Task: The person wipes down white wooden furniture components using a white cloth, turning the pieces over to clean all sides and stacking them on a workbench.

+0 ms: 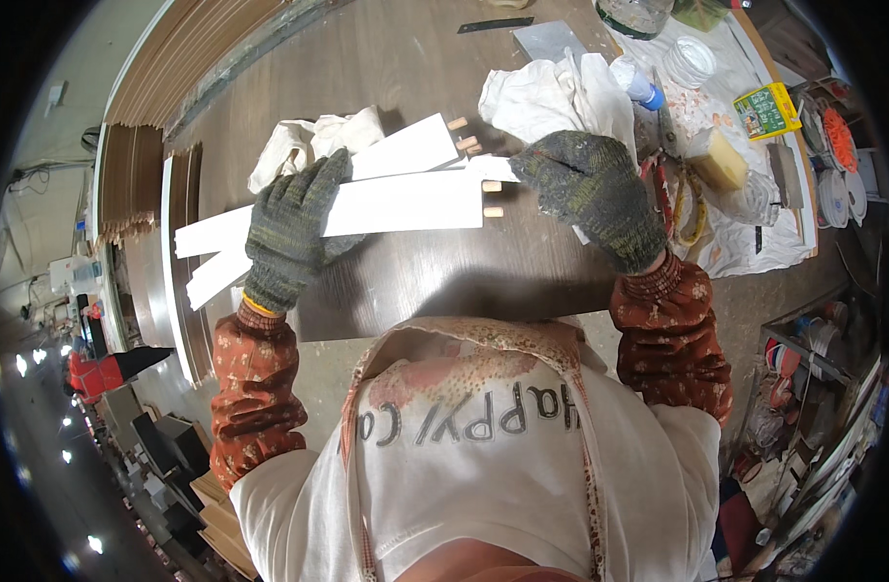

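Note:
My left hand (294, 228), in a dark green knit glove, wraps round a long white board (405, 202). Two wooden dowels (493, 211) stick out of that board's right end. Beneath and behind it lies a second white board (410, 145), tilted up to the right, with several dowels (464, 144) at its end. My right hand (595, 194), gloved alike, is closed with its fingertips at a thin white scrap (498, 169) by the front board's far right corner. Whether the scrap is cloth or paper I cannot tell.
Crumpled white cloths (561, 97) lie on the dark wood-grain table (386, 68). At the right are a yellow sponge (718, 158), pliers with red handles (658, 189), a blue-capped bottle (638, 85) and a yellow-green box (767, 112). Stacked panels (134, 179) stand at the left.

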`<state>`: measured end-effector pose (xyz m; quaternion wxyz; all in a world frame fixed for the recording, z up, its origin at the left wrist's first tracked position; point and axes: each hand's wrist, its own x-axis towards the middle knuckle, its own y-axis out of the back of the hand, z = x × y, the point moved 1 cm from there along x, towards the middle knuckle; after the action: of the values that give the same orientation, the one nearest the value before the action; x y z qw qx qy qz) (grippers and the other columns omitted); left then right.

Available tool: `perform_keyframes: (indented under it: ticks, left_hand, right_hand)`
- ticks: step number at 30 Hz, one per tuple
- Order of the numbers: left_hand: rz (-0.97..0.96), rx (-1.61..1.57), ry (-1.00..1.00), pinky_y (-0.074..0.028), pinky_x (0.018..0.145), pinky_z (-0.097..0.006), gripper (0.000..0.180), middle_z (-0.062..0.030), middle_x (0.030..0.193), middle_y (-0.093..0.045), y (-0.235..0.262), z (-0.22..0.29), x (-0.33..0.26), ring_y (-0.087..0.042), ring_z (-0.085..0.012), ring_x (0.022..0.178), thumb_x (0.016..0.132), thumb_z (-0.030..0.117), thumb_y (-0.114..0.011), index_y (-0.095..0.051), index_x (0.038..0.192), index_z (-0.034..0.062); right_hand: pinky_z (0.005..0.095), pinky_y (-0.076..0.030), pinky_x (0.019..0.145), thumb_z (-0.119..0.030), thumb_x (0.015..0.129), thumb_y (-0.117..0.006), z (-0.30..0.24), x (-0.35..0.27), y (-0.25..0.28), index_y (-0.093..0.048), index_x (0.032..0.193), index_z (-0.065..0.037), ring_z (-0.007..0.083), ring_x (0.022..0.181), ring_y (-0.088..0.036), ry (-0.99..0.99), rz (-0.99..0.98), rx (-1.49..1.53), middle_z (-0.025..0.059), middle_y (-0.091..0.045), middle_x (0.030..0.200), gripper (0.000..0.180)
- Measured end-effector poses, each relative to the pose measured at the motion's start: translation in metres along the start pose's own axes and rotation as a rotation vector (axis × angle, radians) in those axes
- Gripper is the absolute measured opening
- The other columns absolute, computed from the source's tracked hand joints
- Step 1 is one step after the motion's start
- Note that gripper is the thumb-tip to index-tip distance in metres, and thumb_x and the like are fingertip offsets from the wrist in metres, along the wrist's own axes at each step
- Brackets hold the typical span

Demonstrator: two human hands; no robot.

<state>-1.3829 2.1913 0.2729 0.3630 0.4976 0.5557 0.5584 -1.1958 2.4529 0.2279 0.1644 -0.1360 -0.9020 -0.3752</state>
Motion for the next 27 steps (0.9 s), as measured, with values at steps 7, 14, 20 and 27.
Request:
perform_keyframes:
  ticks: [7, 14, 20, 27]
  left_hand:
    - [-0.012, 0.013, 0.032, -0.043, 0.089, -0.041, 0.071, -0.0122, 0.114, -0.057, -0.001, -0.002, -0.003, -0.057, -0.0283, 0.1, 0.072, 0.045, -0.067, -0.045, 0.13, 0.0092]
    - [-0.018, 0.016, 0.029, -0.042, 0.089, -0.042, 0.072, -0.0122, 0.115, -0.057, 0.002, 0.0, -0.003, -0.056, -0.0285, 0.101, 0.071, 0.046, -0.067, -0.044, 0.13, 0.0091]
    - [-0.035, 0.056, -0.01, -0.043, 0.088, -0.041, 0.077, -0.0112, 0.116, -0.056, 0.004, 0.003, 0.0, -0.055, -0.0276, 0.102, 0.065, 0.044, -0.072, -0.045, 0.129, 0.0097]
    - [-0.073, -0.028, 0.017, -0.037, 0.094, -0.044, 0.078, -0.016, 0.122, -0.052, -0.003, 0.0, 0.0, -0.05, -0.0346, 0.11, 0.071, 0.046, -0.066, -0.04, 0.132, 0.0054]
  right_hand:
    - [0.0342, -0.051, 0.075, -0.002, 0.073, -0.061, 0.004, -0.003, 0.005, -0.063, 0.105, -0.009, 0.0235, 0.088, -0.06, 0.204, 0.067, -0.177, 0.0081, -0.062, 0.097, 0.034]
    - [0.0343, -0.05, 0.076, 0.0, 0.069, -0.063, 0.005, -0.006, -0.001, -0.063, 0.107, -0.009, 0.024, 0.091, -0.06, 0.184, 0.092, -0.288, 0.0079, -0.062, 0.099, 0.039]
    - [0.0347, -0.049, 0.079, -0.004, 0.07, -0.063, -0.004, -0.018, -0.01, -0.063, 0.107, -0.01, 0.0238, 0.091, -0.059, 0.212, 0.224, -0.322, 0.0092, -0.061, 0.099, 0.038]
    - [0.0264, -0.049, 0.064, -0.006, 0.083, -0.061, -0.008, -0.047, 0.053, -0.064, 0.101, -0.007, 0.0128, 0.074, -0.059, -0.349, 0.617, -0.133, 0.0039, -0.063, 0.087, 0.019]
